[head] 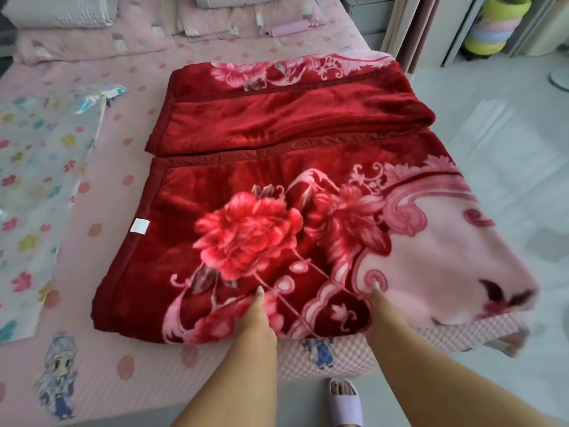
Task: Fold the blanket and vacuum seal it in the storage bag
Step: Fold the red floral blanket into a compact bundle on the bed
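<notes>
A thick red blanket (277, 192) with pink flower patterns lies partly folded on the pink bed; its far part is doubled over into a band, and its pink right corner hangs past the bed's edge. My left hand (257, 318) and my right hand (383, 312) grip the blanket's near edge. Each thumb lies on top and the fingers are hidden under the cloth. The clear storage bag (40, 192), printed with small coloured flowers, lies flat on the bed to the left of the blanket.
Pillows (58, 10) are stacked at the head of the bed, and a pink cylindrical object (291, 28) lies near them. The bed's edge (326, 359) runs just under my wrists. My slippered foot (343, 402) stands on the grey floor. Stacked coloured tubs (492, 26) stand far right.
</notes>
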`<state>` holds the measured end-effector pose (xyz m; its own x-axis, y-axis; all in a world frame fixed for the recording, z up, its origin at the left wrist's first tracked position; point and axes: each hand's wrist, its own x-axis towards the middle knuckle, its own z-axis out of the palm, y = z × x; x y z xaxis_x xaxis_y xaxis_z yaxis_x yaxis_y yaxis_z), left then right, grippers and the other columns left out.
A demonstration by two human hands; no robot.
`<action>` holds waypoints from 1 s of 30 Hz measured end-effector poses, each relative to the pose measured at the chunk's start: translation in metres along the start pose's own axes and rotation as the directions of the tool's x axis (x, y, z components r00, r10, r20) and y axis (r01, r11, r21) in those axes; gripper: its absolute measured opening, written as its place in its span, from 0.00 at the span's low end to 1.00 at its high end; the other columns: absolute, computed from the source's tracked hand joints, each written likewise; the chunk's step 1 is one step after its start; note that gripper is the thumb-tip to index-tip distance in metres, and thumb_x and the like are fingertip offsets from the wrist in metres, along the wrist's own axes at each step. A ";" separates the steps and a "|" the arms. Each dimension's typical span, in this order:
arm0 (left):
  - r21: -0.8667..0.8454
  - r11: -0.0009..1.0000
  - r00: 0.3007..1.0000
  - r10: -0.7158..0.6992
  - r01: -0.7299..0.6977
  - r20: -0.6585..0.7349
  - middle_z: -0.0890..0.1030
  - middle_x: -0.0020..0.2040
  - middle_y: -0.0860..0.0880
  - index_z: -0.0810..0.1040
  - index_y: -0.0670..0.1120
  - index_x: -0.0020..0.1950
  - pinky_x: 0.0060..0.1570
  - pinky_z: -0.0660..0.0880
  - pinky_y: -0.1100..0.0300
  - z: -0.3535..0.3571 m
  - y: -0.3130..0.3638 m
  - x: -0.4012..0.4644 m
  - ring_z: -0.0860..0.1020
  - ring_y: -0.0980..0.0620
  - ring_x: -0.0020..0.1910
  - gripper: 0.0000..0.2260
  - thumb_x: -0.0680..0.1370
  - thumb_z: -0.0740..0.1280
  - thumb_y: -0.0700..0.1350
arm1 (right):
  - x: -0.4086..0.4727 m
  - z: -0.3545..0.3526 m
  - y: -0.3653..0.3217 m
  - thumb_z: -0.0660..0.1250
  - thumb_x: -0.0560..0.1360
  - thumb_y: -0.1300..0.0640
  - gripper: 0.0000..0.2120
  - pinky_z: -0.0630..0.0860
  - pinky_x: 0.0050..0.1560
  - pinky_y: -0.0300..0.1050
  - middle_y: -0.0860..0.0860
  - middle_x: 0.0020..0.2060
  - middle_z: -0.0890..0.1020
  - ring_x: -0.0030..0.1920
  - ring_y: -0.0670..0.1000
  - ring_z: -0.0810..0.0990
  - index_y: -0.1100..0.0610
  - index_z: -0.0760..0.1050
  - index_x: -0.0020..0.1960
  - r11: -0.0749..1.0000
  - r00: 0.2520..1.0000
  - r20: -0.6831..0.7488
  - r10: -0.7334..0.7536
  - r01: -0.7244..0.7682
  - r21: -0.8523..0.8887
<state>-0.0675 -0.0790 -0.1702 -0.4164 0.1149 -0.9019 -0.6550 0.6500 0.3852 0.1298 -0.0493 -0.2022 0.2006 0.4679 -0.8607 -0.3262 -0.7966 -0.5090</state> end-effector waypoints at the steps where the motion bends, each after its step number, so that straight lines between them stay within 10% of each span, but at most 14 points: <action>1: -0.015 0.999 0.997 0.047 -0.048 -0.053 0.83 0.48 0.43 0.77 0.39 0.60 0.39 0.76 0.56 0.007 0.007 -0.003 0.79 0.45 0.40 0.27 0.72 0.72 0.59 | -0.002 0.005 -0.010 0.63 0.78 0.46 0.26 0.76 0.57 0.55 0.60 0.64 0.77 0.63 0.61 0.77 0.64 0.70 0.68 0.999 1.000 -0.016 -0.010 0.010 0.037; 5: -0.071 0.973 0.961 0.202 -0.218 -0.188 0.80 0.55 0.43 0.78 0.35 0.57 0.46 0.71 0.56 0.028 0.050 -0.042 0.79 0.42 0.48 0.28 0.69 0.75 0.56 | -0.021 0.030 -0.068 0.67 0.75 0.41 0.38 0.72 0.65 0.53 0.61 0.67 0.73 0.65 0.61 0.74 0.69 0.64 0.71 0.994 0.990 -0.139 -0.031 0.045 0.100; 10: -0.185 0.921 0.936 0.316 -0.342 -0.156 0.81 0.52 0.45 0.79 0.35 0.58 0.45 0.71 0.60 0.041 0.095 -0.071 0.80 0.45 0.47 0.26 0.69 0.76 0.53 | -0.038 0.045 -0.120 0.77 0.67 0.47 0.28 0.78 0.56 0.51 0.54 0.54 0.81 0.49 0.55 0.82 0.66 0.75 0.56 0.968 0.976 -0.123 -0.177 0.196 0.159; 14: -0.225 0.918 0.941 0.294 -0.327 -0.170 0.78 0.48 0.48 0.78 0.40 0.53 0.47 0.72 0.59 0.043 0.104 -0.074 0.77 0.47 0.44 0.23 0.67 0.77 0.54 | -0.042 0.042 -0.142 0.73 0.71 0.51 0.25 0.75 0.60 0.55 0.56 0.57 0.80 0.54 0.58 0.81 0.66 0.73 0.61 0.933 0.994 0.002 -0.108 0.100 0.347; 24: 0.087 0.845 0.832 0.534 -0.527 -0.152 0.82 0.55 0.39 0.78 0.33 0.58 0.52 0.77 0.52 0.060 0.153 -0.114 0.81 0.40 0.52 0.28 0.71 0.75 0.55 | -0.057 0.041 -0.215 0.64 0.76 0.40 0.34 0.64 0.70 0.50 0.57 0.67 0.73 0.69 0.59 0.69 0.63 0.65 0.72 0.930 0.942 0.121 -0.314 0.331 -0.160; 30: 0.183 0.826 0.785 0.563 -0.532 -0.257 0.82 0.55 0.39 0.79 0.36 0.57 0.55 0.78 0.44 0.098 0.177 -0.104 0.81 0.39 0.50 0.34 0.61 0.78 0.59 | -0.042 0.042 -0.269 0.72 0.71 0.50 0.11 0.77 0.43 0.48 0.52 0.37 0.79 0.50 0.56 0.82 0.54 0.73 0.38 0.810 0.899 0.215 -0.382 0.438 -0.390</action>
<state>-0.0780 0.0980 -0.0275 -0.8580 0.2631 -0.4412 -0.2040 0.6138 0.7626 0.1705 0.1611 -0.0300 0.1061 0.8071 -0.5808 0.1839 -0.5900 -0.7862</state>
